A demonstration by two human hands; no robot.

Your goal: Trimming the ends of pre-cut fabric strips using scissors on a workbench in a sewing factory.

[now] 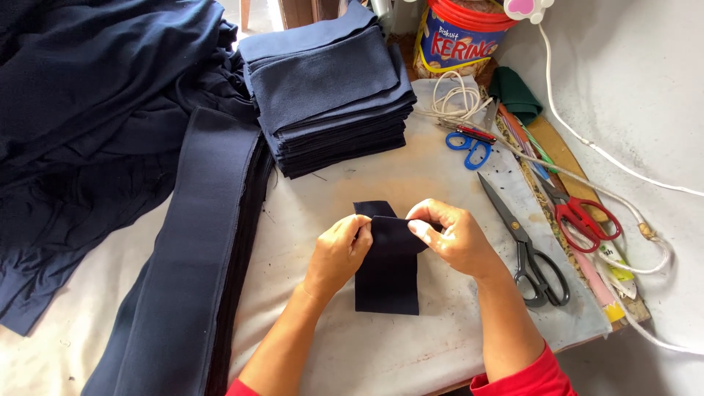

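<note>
Two hands meet over a small navy fabric piece (387,271) lying on the pale table (381,352). At far left, a heap of navy cloth (88,110) runs off frame. Your left hand (339,253) pinches the piece's folded top edge; your right hand (455,238) grips it too, fingertips hidden behind the fold. Black scissors (524,246) lie just right, red scissors (579,213) beyond.

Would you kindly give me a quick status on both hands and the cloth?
Left hand and right hand both pinching the small navy fabric rectangle, top edge folded over. Large black-handled scissors lie just right of it, apart. Nothing on the piece.
</note>
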